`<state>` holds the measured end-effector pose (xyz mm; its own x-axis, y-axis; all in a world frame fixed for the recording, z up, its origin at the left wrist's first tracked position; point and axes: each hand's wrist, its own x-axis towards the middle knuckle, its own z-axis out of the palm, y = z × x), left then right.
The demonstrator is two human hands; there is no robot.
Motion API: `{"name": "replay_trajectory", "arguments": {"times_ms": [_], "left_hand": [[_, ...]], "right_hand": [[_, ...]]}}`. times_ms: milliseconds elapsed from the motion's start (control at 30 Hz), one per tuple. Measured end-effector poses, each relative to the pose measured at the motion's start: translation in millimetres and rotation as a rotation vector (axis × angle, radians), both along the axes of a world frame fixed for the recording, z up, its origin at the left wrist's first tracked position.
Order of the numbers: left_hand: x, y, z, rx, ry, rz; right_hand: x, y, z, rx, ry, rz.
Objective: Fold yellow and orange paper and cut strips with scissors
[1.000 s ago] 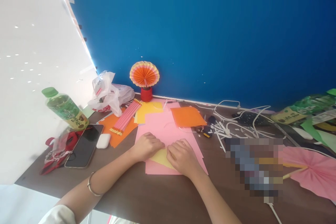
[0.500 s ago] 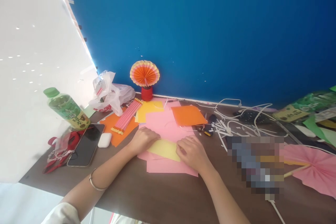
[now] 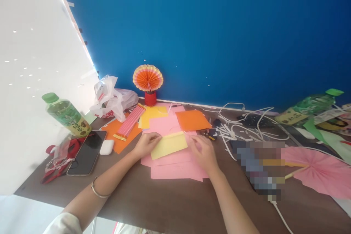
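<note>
A strip of pale yellow paper (image 3: 169,147) lies over pink sheets (image 3: 172,170), slightly slanted, with a narrow fold along its far edge. My left hand (image 3: 146,144) pinches the strip near its far left corner. At the far right corner, my right hand (image 3: 203,150) has its thumb and fingers brought together on the paper's edge; part of that grip is hidden. Just beyond the strip are an orange sheet (image 3: 193,120) and a brighter yellow sheet (image 3: 154,115).
Left of the papers are pink folded strips (image 3: 130,122), a white case (image 3: 106,147), a phone (image 3: 87,153) and a green-capped bottle (image 3: 67,115). A round pleated fan (image 3: 148,78) stands behind. White cables (image 3: 234,126) and a pink fan (image 3: 319,170) lie right.
My hands have moved apart from the middle of the yellow paper to its far corners, leaving more of it uncovered. Its far edge now shows a fold. The view has shifted slightly right.
</note>
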<state>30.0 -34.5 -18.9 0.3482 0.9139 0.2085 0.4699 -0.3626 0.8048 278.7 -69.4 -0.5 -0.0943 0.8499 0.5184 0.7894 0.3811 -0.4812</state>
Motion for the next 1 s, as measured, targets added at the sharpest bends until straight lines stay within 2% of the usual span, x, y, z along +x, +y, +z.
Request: {"name": "replay_trajectory", "arguments": {"times_ms": [67, 167, 300, 467, 767, 1000], "left_hand": [[1, -2, -0.3, -0.025, -0.016, -0.020], [2, -6, 1.0, -0.054, -0.062, -0.088], [3, -7, 3.2, -0.068, -0.097, -0.172], [5, -7, 4.9, -0.097, -0.066, -0.169], [7, -9, 7.0, -0.139, -0.113, -0.102], [7, -6, 2.7, -0.134, -0.223, -0.022]], "right_hand": [[-14, -3, -2.7, -0.107, 0.202, 0.040], [-28, -5, -8.2, -0.192, 0.350, 0.022], [-31, -2, -14.0, -0.226, 0.474, -0.007], [-31, -2, -10.9, -0.307, 0.518, 0.065], [-30, -5, -10.6, -0.160, 0.421, 0.071], [-22, -5, -3.4, 0.009, 0.444, -0.037]]}}
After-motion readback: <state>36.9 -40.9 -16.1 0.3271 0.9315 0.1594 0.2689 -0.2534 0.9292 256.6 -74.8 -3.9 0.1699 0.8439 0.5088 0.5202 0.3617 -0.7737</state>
